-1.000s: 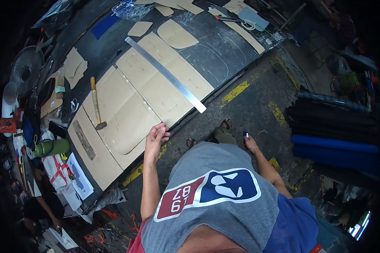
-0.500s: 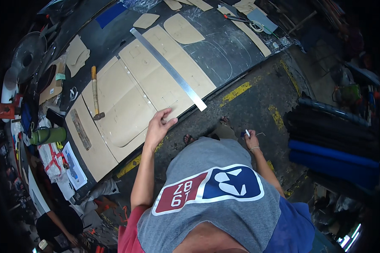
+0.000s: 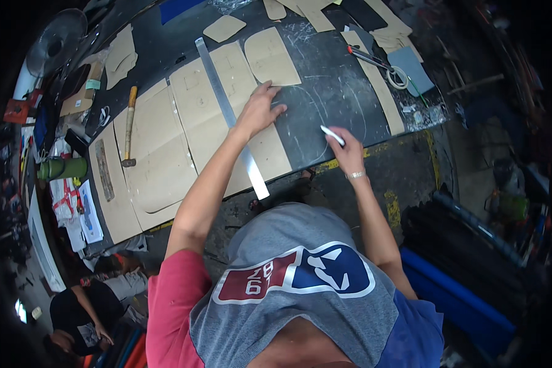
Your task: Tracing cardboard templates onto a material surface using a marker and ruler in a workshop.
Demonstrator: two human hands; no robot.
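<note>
My left hand (image 3: 260, 111) reaches over the table with its fingers apart. Its fingertips are at the lower edge of a rounded brown card template (image 3: 272, 58). A long steel ruler (image 3: 214, 83) lies across large brown card panels (image 3: 196, 119), passing under my left forearm. Between its fingers my right hand (image 3: 349, 154) grips a slim white pen (image 3: 332, 135), tip pointing up and left, above the near edge of the dark work surface (image 3: 310, 101). Curved white lines are drawn on that surface beside the template.
A hammer (image 3: 129, 129) and a worn flat strip (image 3: 105, 172) lie on the card at left. Right of the drawn lines are a long card strip (image 3: 374, 86), a red-tipped cutter (image 3: 368, 56) and a tape roll (image 3: 397, 77). Another person (image 3: 86, 313) is at lower left.
My left hand has moved from the panels' near edge across to the rounded template. My right hand has come up from my side to the table edge, still holding the pen.
</note>
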